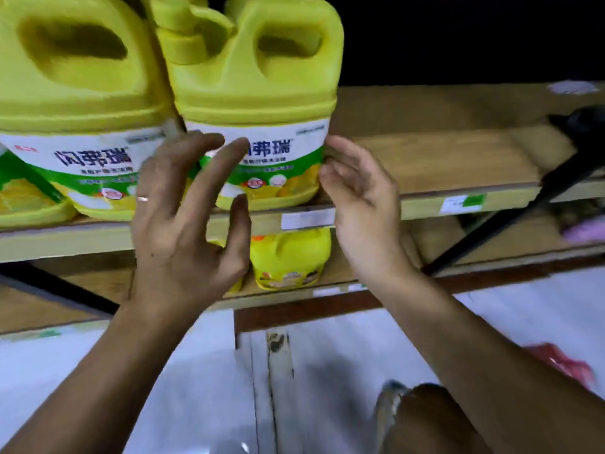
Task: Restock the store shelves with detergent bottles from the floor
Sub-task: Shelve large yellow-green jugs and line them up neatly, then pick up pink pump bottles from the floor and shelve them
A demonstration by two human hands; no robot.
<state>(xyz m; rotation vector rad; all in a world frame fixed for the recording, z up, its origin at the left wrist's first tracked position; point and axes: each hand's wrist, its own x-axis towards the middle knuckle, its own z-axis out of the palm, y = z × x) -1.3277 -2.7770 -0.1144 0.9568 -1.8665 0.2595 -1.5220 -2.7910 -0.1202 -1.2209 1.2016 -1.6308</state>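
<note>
A yellow detergent jug (258, 103) with a white and green label stands upright on the wooden shelf (425, 158), beside a second yellow jug (72, 103) to its left. My left hand (186, 224) is spread open in front of the first jug's label, fingers apart, a ring on one finger. My right hand (357, 188) is open next to the jug's right side, fingertips close to the label edge. Neither hand grips the jug. A smaller yellow bottle (288, 260) stands on the shelf below.
To the right of the jugs the wooden shelf is bare up to a dark object (582, 122). A black diagonal brace (510, 217) crosses the right side. Price tags (461, 203) sit on the shelf edge. A red item (563, 362) lies on the pale floor.
</note>
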